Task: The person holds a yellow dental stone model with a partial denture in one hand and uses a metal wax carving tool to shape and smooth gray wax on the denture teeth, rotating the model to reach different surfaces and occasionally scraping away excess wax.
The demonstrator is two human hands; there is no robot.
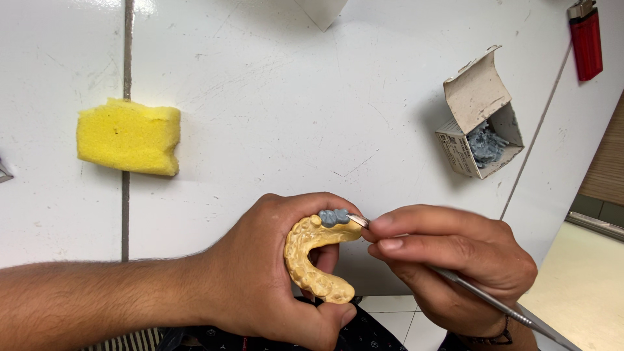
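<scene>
Left hand (260,273) clamped round yellow dental cast (312,260), right hand (448,260) pinching metal carving instrument (481,296) at grey wax teeth (334,216); slip risks gouging wax or chipping plaster.

White tiled desk, bright even light.
Desk (273,97) of large glossy white tiles, fine scratches, dark grout lines (127,97) running top to bottom at left. At far right a brown wooden panel (608,162) and a pale cream surface (582,286) below it.
</scene>
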